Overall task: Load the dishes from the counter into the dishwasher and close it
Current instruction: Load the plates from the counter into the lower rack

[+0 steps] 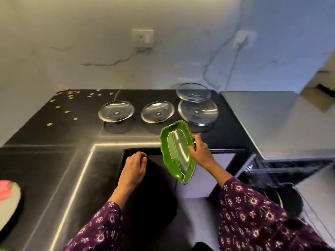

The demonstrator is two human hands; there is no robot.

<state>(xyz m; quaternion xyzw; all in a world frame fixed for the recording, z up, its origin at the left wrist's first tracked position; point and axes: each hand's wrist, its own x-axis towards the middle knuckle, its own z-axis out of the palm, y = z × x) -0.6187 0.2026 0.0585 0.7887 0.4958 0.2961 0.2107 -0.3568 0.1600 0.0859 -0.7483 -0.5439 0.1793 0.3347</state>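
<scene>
My right hand (pixel 200 151) grips the right edge of a green leaf-shaped dish (pixel 176 151), held tilted in the air over the counter's front edge. My left hand (pixel 135 166) hovers with loosely curled fingers and holds nothing, just left of the dish. On the black counter (pixel 72 127) behind stand three clear glass plates (pixel 116 111) (pixel 157 111) (pixel 198 111) and a clear glass bowl (pixel 194 92) at the back right. The open dishwasher (pixel 282 171) is at the lower right, its dark rack showing, with what looks like a green dish edge (pixel 276 196) inside.
Small golden crumbs (pixel 68 104) lie scattered on the counter's back left. A white plate with pink food (pixel 8 196) sits at the far left edge. A grey surface (pixel 272 120) adjoins the counter on the right. A wall socket (pixel 142 38) and a plugged cable (pixel 239 39) are on the wall.
</scene>
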